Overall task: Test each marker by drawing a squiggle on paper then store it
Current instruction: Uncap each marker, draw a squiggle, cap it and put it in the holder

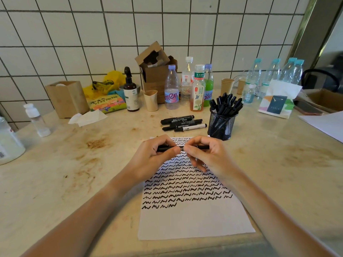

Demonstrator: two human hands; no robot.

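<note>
Both hands — left hand [152, 154], right hand [206, 154] — pinch a black marker [181, 148] above squiggle-covered paper [194, 219] — a slip at the cap could likely ink fingers.

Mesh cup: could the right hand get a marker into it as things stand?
Probably yes. The mesh cup stands just beyond the right hand with nothing between, though it is crowded with markers.

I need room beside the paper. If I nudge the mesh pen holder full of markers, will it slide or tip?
The mesh pen holder looks top-heavy: its black markers stick out well above the rim and fan outward, so a high push may tip it. A low push would probably slide it on the smooth countertop. The markers may rattle and shift.
</note>
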